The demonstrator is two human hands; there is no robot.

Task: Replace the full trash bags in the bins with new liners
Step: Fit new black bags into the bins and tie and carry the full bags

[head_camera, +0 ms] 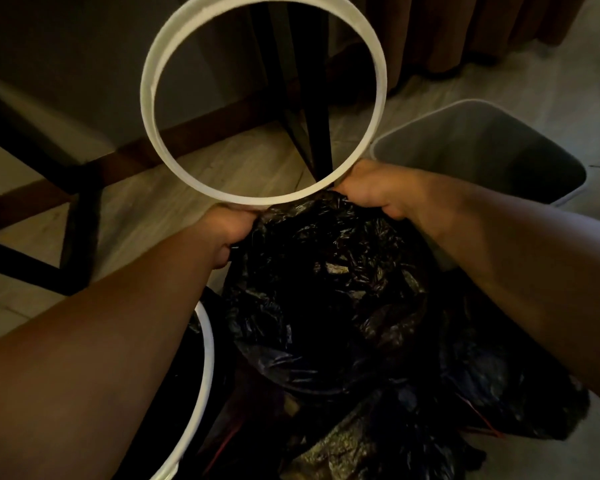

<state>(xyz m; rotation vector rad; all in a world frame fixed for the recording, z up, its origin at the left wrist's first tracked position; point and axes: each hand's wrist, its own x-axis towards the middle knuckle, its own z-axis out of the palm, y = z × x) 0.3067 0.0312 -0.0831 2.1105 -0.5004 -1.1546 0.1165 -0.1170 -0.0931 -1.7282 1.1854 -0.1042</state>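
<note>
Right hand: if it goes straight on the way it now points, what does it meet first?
Probably the white ring, which the right hand holds; beyond it stands a dark furniture leg, depth unclear.

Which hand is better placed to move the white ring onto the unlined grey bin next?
Right, probably: the right hand is at the lower right edge of the white ring, directly beside the grey bin. The left hand, at the ring's bottom edge, is farther away, with the black bag between.

Dim light falls on a pale tiled floor [153, 216]. A brown skirting [129, 161] edges the grey wall [84, 46]. Brown curtains [465, 29] hang at the right, and a dark frame [80, 230], perhaps a table's, stands at the left.
</note>
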